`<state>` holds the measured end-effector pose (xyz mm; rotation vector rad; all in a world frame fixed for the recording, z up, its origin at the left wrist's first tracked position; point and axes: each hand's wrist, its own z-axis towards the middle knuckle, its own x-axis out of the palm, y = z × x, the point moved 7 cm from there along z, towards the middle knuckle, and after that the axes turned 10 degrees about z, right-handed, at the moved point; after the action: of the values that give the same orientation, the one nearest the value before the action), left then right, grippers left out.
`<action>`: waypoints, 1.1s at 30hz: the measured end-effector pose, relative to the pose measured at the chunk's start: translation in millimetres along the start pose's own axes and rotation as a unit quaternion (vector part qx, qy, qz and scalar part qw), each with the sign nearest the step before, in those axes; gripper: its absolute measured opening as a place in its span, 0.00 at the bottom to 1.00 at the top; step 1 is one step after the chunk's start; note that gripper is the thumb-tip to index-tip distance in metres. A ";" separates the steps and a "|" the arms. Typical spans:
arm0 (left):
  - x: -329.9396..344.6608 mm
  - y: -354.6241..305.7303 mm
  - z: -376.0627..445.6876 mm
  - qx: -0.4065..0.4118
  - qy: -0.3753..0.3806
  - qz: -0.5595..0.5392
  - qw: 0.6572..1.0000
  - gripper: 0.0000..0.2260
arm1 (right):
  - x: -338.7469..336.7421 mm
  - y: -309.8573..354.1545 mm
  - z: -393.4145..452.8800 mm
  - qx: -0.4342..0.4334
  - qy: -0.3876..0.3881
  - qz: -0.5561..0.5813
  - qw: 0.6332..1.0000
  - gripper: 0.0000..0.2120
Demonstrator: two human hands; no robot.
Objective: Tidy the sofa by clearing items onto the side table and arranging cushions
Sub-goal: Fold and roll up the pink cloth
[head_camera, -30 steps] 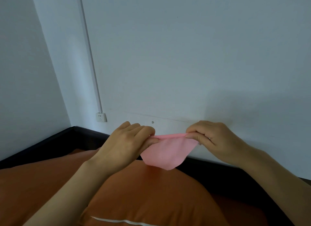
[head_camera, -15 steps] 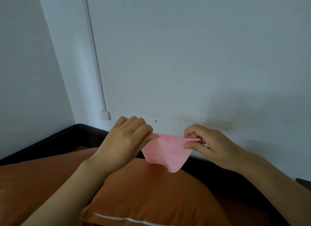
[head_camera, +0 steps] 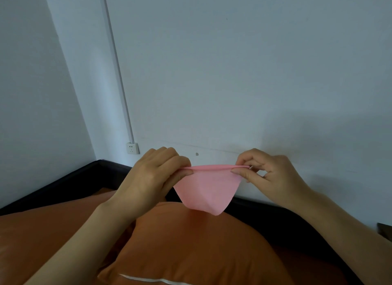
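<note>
Left hand (head_camera: 157, 174) and right hand (head_camera: 269, 176) each pinch an end of pink cloth (head_camera: 206, 189), stretched between them; cushion (head_camera: 191, 242) below.

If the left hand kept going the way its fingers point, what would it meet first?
Probably the right hand: the left hand points along the pink cloth both pinch. Depth unclear.

**Bare arms, bare hands**

Two forearms enter from the lower edge of the head view, both uncovered from the frame's border to the wrist, with no sleeve or cuff showing. The left hand (head_camera: 154, 174) and right hand (head_camera: 273, 174) wear no gloves, and no ring, watch or bracelet shows. The fingernails that show are short and unpainted. The fingers are slim, the wrists narrow.
</note>
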<state>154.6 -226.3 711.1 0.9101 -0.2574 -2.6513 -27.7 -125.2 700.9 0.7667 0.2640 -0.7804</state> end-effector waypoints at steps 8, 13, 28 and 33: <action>-5.2 4.5 5.0 -0.048 -0.016 -0.077 0.996 0.05 | -0.9 5.2 3.6 -0.008 -0.005 -0.015 1.000 0.03; -10.8 12.6 8.2 -0.075 -0.009 -0.095 0.993 0.04 | 2.5 4.4 7.4 -0.004 -0.013 0.015 1.000 0.08; -4.2 17.0 -2.9 -0.036 0.003 -0.006 0.999 0.15 | 13.3 -14.3 14.3 0.024 0.004 -0.001 1.000 0.07; 4.2 13.9 -3.0 -0.051 0.046 0.019 0.997 0.12 | 18.2 -17.5 14.2 0.053 0.043 0.013 0.998 0.07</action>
<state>156.7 -241.0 710.1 0.9815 -0.1148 -2.5537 -28.4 -153.1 693.0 0.9028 0.2904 -0.7421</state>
